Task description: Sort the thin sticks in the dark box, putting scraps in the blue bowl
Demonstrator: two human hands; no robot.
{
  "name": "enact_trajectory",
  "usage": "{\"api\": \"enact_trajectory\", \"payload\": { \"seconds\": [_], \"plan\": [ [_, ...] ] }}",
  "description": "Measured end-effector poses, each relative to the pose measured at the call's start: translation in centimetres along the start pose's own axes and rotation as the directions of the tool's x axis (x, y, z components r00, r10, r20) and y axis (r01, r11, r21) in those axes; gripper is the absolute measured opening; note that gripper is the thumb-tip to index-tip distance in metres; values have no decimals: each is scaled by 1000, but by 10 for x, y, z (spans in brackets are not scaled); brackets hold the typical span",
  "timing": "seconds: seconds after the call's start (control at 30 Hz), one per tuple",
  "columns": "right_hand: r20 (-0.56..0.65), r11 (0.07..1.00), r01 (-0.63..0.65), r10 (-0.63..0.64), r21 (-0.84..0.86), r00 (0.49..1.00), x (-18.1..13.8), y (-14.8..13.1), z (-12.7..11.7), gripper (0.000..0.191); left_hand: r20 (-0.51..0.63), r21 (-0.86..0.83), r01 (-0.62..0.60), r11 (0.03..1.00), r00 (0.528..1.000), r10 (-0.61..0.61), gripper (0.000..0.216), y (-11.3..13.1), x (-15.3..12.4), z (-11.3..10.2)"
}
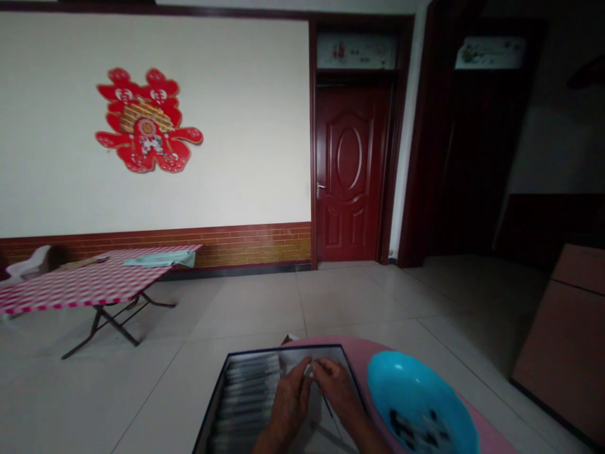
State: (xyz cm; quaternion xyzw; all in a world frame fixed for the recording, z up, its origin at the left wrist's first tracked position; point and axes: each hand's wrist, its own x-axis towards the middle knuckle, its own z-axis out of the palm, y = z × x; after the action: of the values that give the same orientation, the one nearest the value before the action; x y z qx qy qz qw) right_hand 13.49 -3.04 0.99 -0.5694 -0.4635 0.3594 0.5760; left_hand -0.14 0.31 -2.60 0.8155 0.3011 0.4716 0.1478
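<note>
Both hands meet over a shallow dark-edged box (347, 362). My left hand (290, 394) pinches a small whitish piece (309, 371) between thumb and fingers. From the other side, my right hand (333, 381) grips the same piece with its fingertips; its exact kind is too small to make out. A thin dark rod (328, 407) shows below the right fingers, and I cannot tell whether it is joined to the piece. Rows of slim, clear-and-grey stick-like items (248, 391) fill the left part of the box.
Right of the box, a blue basin (401, 378) with small black and white pieces (418, 432) stands on a pink round table (352, 347). A checkered folding table (94, 284) is at left. A brownish cabinet (567, 334) stands at right, a red door (352, 170) ahead.
</note>
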Motion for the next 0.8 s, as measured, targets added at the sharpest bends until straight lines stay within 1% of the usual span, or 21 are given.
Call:
{"api": "enact_trajectory", "payload": {
  "seconds": [0.1, 0.23, 0.33, 0.4, 0.43, 0.5, 0.57, 0.6, 0.63, 0.7, 0.77, 0.8],
  "plan": [
    [33, 999, -36, 36, -1, 999, -2, 0, 0, 36, -13, 24, -35, 999, 999, 35, 36, -3, 0, -1],
    [87, 997, -62, 58, 39, 995, -5, -3, 2, 40, -28, 63, -2, 998, 1000, 4, 37, -7, -1, -1],
    [62, 998, -32, 28, 49, 998, -5, -11, -1, 35, -17, 83, 8, 997, 1000, -6, 36, -10, -1, -1],
    [24, 999, -25, 24, 37, 999, -3, -18, -13, 32, -18, 80, -4, 997, 1000, 6, 34, -11, 1, -1],
    [7, 1000, -19, 19, 19, 1000, -2, -22, -23, 32, -21, 74, -11, 997, 1000, 13, 33, -11, 1, -2],
    [-12, 998, 20, -21, -60, 1000, -1, -28, -51, 30, -28, 63, -24, 998, 999, 26, 32, -12, 2, -2],
    [15, 970, 112, -112, -216, 994, -3, -29, -87, 22, -38, 67, -28, 997, 999, 30, 32, -13, 2, -1],
    [50, 940, 137, -128, -312, 991, -5, -28, -106, 20, -40, 72, -27, 997, 999, 30, 32, -13, 1, -1],
    [61, 905, 126, -111, -407, 992, -9, -25, -125, 18, -40, 75, -26, 997, 999, 29, 32, -14, 1, -1],
    [68, 854, 62, -31, -517, 997, -19, -19, -157, 15, -39, 80, -27, 996, 999, 30, 32, -14, 0, -1],
    [63, 828, 23, 15, -560, 998, -29, -11, -177, 9, -42, 80, -39, 996, 998, 43, 33, -13, 0, -1],
    [64, 814, 6, 38, -581, 997, -34, -8, -182, 12, -48, 82, -50, 995, 997, 54, 33, -12, 0, -1]
  ]
}}
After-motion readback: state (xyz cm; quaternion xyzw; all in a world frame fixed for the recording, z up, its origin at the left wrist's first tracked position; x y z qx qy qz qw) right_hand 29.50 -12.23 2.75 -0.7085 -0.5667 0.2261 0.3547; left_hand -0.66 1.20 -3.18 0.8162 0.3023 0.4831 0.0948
